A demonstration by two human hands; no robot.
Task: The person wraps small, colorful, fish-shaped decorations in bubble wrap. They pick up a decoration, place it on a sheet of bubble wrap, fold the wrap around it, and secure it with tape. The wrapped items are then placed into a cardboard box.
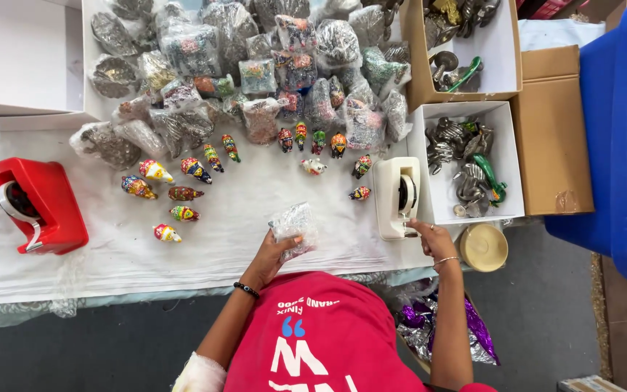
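1. Two hands work at the white cloth (pixel 205 239); the left hand (pixel 279 250) reaches forward, fingers curled around a bubble-wrapped bundle (pixel 295 225) just left of the cream tape dispenser (pixel 398 197).
2. Right hand (pixel 433 236) stretches to the dispenser's near end, fingertips pinched there; whether they grip tape cannot be told.
3. Bundle's contents are hidden by wrap.

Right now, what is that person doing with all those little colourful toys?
A person in a red shirt sits at a white-covered table. The left hand holds a small bubble-wrapped bundle, while the right hand reaches to the cream tape dispenser. Small painted figurines lie unwrapped in rows, and a heap of wrapped ones sits behind them. A red tape dispenser stands at the left.
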